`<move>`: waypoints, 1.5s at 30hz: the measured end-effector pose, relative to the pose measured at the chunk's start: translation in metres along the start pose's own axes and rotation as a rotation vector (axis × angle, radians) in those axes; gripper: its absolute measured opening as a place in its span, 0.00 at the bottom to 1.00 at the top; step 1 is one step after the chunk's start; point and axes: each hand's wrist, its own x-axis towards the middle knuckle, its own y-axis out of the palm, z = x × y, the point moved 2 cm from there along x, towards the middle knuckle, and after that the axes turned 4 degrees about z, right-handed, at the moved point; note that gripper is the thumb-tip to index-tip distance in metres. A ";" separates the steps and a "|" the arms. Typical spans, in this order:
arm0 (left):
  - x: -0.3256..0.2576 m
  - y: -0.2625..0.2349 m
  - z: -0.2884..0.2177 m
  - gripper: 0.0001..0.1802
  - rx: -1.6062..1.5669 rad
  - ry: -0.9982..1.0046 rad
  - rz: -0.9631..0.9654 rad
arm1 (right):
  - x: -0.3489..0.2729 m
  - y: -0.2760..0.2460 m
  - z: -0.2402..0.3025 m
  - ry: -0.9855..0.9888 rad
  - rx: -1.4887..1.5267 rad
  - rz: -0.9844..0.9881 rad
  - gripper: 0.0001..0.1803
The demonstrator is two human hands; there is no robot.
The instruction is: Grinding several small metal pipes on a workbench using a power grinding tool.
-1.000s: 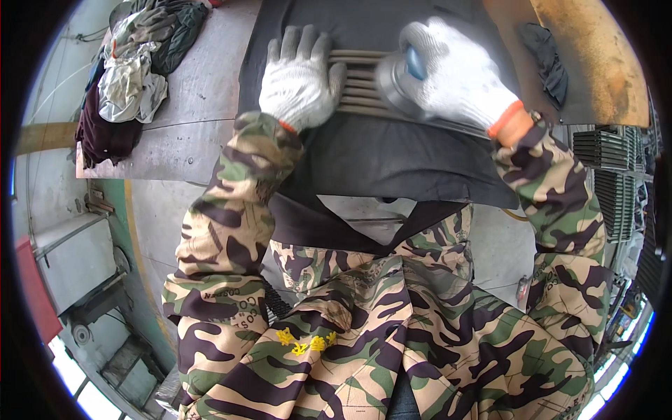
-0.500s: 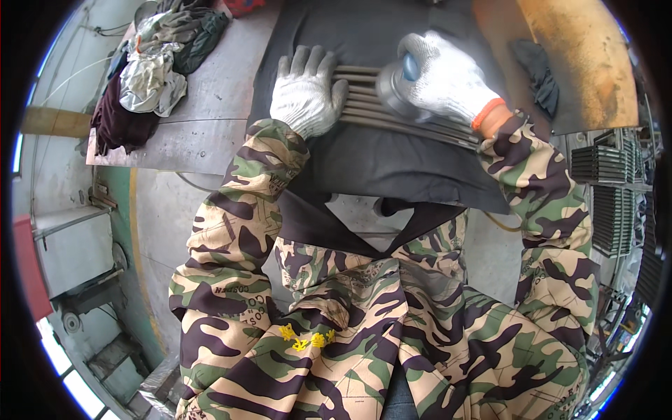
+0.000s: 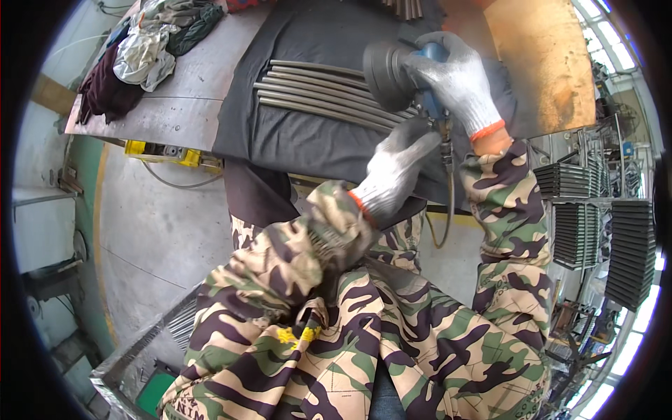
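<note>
Up top, right hand [image 3: 458, 80] wraps the grinder [image 3: 392, 70]; left hand [image 3: 395, 168], fingers together, touches rods [image 3: 315, 94] beside rags [image 3: 150, 42].

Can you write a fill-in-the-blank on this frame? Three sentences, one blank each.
1. The right hand grips a blue power ____.
2. The metal rods lie side by side on a dark ____.
3. Both hands wear white ____; the left hand is near the tool's hose.

Missing words: tool; cloth; gloves
</note>
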 end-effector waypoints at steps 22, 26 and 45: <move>0.019 0.025 0.050 0.11 -0.694 -0.080 0.156 | -0.022 0.009 -0.011 0.032 0.340 -0.068 0.23; 0.020 0.018 0.055 0.11 -0.703 -0.081 0.155 | -0.021 0.016 -0.012 -0.002 0.282 -0.082 0.24; 0.016 0.003 0.028 0.05 -0.838 -0.123 0.112 | 0.000 0.029 -0.001 0.054 0.211 -0.037 0.21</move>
